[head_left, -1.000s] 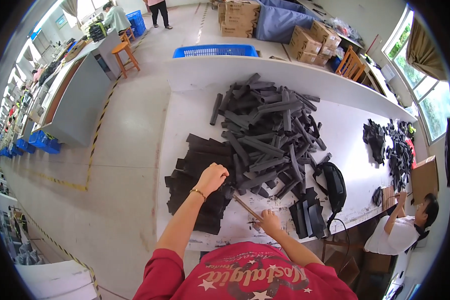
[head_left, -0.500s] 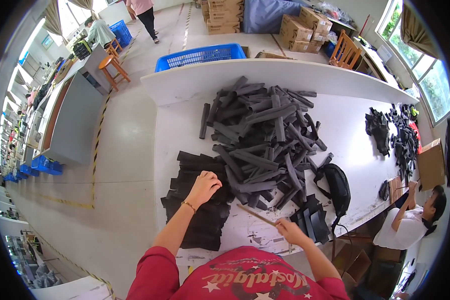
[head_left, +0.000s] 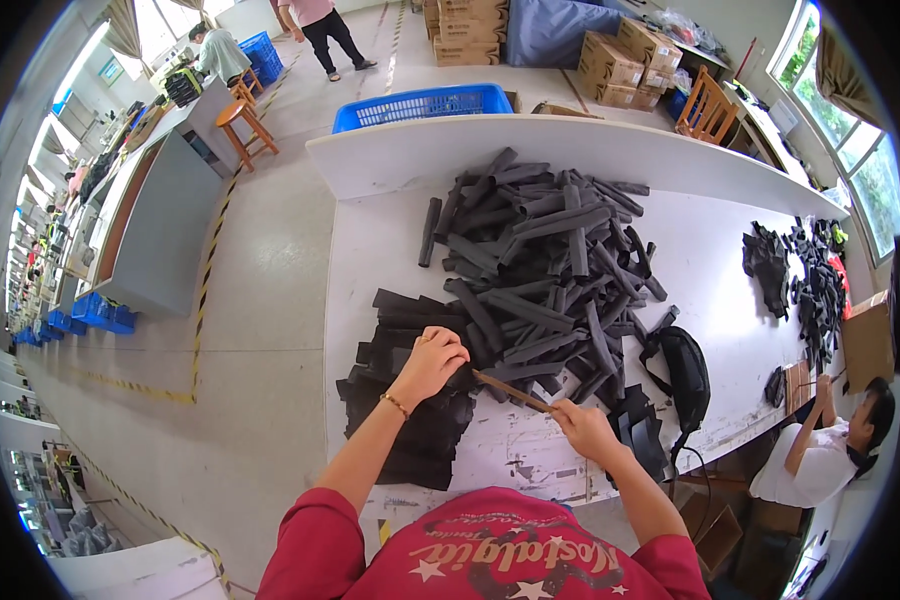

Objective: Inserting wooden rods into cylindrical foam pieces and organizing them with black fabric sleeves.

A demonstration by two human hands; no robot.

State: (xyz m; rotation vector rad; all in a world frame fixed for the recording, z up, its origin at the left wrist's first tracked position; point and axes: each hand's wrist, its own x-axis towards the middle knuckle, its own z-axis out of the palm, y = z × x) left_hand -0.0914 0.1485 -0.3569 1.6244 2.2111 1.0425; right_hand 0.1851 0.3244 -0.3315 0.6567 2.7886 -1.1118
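My right hand (head_left: pixel 585 430) is wrapped round one end of a thin, flat brown stick (head_left: pixel 512 389), which points left and slightly away from me. The stick's far tip comes close to the fingertips of my left hand (head_left: pixel 432 364). That left hand has its fingers drawn together over the far part of a layered stack of flat black pieces (head_left: pixel 415 455); whether it pinches one of them is hidden. Just beyond and to the right rises a big heap of dark grey rolled tubes (head_left: pixel 535 228).
Right of my right hand lie some flat black pieces (head_left: pixel 638 425) and a black bag (head_left: pixel 686 375) with a strap. A white panel (head_left: pixel 570 150) borders the table's far side, a blue crate (head_left: pixel 425 104) behind it. A co-worker (head_left: pixel 815 455) sits at the right, near more black pieces (head_left: pixel 767 268).
My right hand has brought the stick up and its tip nearer my left fingertips. The left hand has shifted slightly away from me. The view has turned a little; a distant walking person has changed stance.
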